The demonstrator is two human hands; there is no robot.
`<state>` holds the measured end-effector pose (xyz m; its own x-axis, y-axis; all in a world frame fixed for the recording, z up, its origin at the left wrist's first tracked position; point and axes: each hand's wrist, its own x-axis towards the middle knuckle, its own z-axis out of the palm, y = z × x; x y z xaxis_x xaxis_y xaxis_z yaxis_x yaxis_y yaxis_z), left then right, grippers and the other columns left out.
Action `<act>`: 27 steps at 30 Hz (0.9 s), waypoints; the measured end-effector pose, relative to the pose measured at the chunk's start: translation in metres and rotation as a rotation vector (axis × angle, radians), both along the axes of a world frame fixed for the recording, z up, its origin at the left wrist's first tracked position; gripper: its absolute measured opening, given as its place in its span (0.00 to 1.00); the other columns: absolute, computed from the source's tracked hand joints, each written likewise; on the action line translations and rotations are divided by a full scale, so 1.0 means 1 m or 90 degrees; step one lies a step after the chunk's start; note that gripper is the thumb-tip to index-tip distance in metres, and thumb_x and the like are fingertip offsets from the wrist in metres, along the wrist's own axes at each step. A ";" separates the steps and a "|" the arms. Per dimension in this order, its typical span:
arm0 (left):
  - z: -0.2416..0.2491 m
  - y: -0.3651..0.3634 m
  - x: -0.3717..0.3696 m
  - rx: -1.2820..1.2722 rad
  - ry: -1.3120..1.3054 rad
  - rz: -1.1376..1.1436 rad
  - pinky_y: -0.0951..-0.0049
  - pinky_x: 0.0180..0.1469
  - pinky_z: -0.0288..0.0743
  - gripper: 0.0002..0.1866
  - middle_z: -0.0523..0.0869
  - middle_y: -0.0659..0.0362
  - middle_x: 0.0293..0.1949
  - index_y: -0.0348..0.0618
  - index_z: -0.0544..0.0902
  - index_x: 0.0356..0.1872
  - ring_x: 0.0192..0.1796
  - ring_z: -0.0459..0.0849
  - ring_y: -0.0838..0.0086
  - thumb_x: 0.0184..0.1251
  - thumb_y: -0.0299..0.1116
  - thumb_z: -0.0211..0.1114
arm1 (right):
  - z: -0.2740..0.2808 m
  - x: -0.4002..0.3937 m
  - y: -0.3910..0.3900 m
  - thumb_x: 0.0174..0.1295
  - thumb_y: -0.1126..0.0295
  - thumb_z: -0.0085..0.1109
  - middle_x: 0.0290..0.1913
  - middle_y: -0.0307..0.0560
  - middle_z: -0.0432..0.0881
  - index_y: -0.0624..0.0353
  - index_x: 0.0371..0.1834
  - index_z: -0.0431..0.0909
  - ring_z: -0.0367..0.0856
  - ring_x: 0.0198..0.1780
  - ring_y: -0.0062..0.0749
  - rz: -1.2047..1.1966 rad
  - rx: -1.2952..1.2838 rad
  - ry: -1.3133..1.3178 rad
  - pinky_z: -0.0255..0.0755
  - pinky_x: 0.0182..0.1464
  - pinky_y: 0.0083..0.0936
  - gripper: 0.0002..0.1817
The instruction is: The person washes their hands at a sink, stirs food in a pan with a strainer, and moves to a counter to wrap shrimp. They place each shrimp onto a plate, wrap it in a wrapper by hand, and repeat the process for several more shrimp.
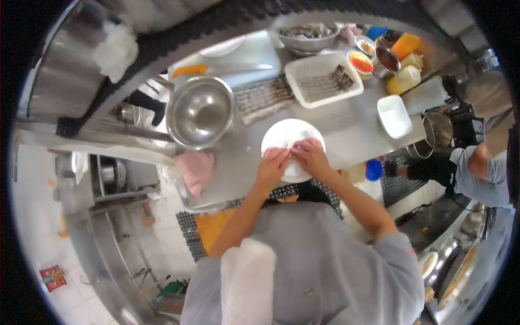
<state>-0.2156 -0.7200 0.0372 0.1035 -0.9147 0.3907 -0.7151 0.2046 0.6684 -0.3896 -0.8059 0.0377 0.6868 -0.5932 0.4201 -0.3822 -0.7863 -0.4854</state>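
- I get a bright, mostly even picture over the bench (346, 130), in cool, whitish light that seems to fall from above.
- The white plate (287, 132) is nearly washed out, with little surface detail for me to read.
- I see hot glints inside the metal bowl (203, 111) and a pale sheen on the cutting board (249, 54).
- The dark arched band (227, 28) along the top looks soft and out of focus.
- My wide lens leaves black corners and bends the metal shelving (100, 233) at left.
- Fine detail smears, and the cooktop (441, 219) at right sinks into shadow.
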 end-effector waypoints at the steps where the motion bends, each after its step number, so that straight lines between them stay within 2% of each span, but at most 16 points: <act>1: 0.001 0.005 -0.009 0.013 0.005 0.002 0.60 0.54 0.80 0.10 0.88 0.56 0.45 0.42 0.87 0.45 0.51 0.83 0.58 0.64 0.31 0.70 | -0.001 -0.010 0.004 0.55 0.68 0.69 0.49 0.37 0.82 0.49 0.45 0.86 0.77 0.53 0.40 0.002 0.013 0.005 0.68 0.56 0.42 0.13; 3: 0.010 -0.005 -0.018 0.001 0.058 -0.012 0.61 0.54 0.79 0.11 0.87 0.55 0.45 0.40 0.87 0.46 0.51 0.83 0.58 0.64 0.30 0.70 | 0.002 -0.019 -0.009 0.55 0.68 0.69 0.50 0.37 0.82 0.49 0.45 0.86 0.77 0.53 0.40 0.013 0.015 -0.029 0.68 0.55 0.42 0.13; 7: 0.013 -0.007 -0.033 0.009 0.028 0.014 0.62 0.52 0.79 0.11 0.87 0.56 0.45 0.40 0.87 0.46 0.50 0.84 0.58 0.64 0.29 0.70 | 0.003 -0.032 -0.014 0.53 0.69 0.69 0.50 0.35 0.81 0.49 0.43 0.86 0.77 0.52 0.39 0.039 0.029 -0.060 0.68 0.54 0.41 0.13; 10: 0.016 -0.009 -0.035 -0.013 0.019 0.013 0.62 0.52 0.79 0.09 0.87 0.57 0.45 0.40 0.87 0.45 0.48 0.84 0.59 0.65 0.28 0.69 | 0.003 -0.029 -0.013 0.51 0.70 0.71 0.48 0.34 0.83 0.49 0.41 0.86 0.78 0.50 0.39 0.019 -0.036 -0.060 0.70 0.52 0.39 0.13; 17: 0.013 -0.008 -0.034 -0.016 0.017 0.004 0.61 0.52 0.80 0.08 0.87 0.57 0.45 0.42 0.88 0.44 0.49 0.84 0.59 0.64 0.28 0.69 | 0.004 -0.030 -0.006 0.49 0.70 0.72 0.47 0.34 0.83 0.48 0.40 0.86 0.78 0.51 0.39 -0.019 -0.042 -0.014 0.70 0.52 0.39 0.13; 19: 0.014 -0.008 -0.033 -0.011 0.026 -0.009 0.62 0.52 0.80 0.09 0.87 0.57 0.45 0.41 0.88 0.44 0.49 0.84 0.59 0.64 0.29 0.69 | 0.006 -0.028 -0.015 0.49 0.69 0.72 0.47 0.34 0.84 0.49 0.41 0.86 0.79 0.50 0.40 0.024 -0.039 -0.026 0.70 0.53 0.40 0.14; 20: 0.015 -0.009 -0.031 0.000 0.033 -0.009 0.62 0.52 0.80 0.09 0.87 0.57 0.45 0.41 0.88 0.44 0.49 0.84 0.59 0.64 0.29 0.70 | 0.006 -0.026 -0.020 0.49 0.69 0.72 0.47 0.34 0.84 0.49 0.41 0.86 0.79 0.50 0.40 0.020 -0.044 -0.026 0.70 0.53 0.40 0.14; 22: 0.013 -0.008 -0.032 0.001 0.053 0.006 0.62 0.52 0.80 0.09 0.87 0.58 0.45 0.42 0.88 0.44 0.49 0.84 0.59 0.64 0.29 0.70 | 0.005 -0.031 -0.017 0.52 0.67 0.70 0.46 0.34 0.83 0.49 0.42 0.86 0.79 0.49 0.39 0.033 0.058 -0.092 0.70 0.52 0.42 0.12; 27: 0.006 -0.006 -0.035 -0.016 0.055 0.035 0.63 0.51 0.80 0.08 0.88 0.58 0.44 0.42 0.88 0.43 0.49 0.85 0.59 0.64 0.30 0.70 | 0.001 -0.028 -0.017 0.54 0.67 0.70 0.46 0.34 0.83 0.50 0.39 0.87 0.79 0.49 0.38 0.066 0.043 -0.041 0.69 0.51 0.42 0.09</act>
<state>-0.2505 -0.7264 0.0428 0.1874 -0.8968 0.4007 -0.6659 0.1838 0.7230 -0.4179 -0.8233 0.0384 0.7188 -0.5488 0.4268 -0.2676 -0.7850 -0.5587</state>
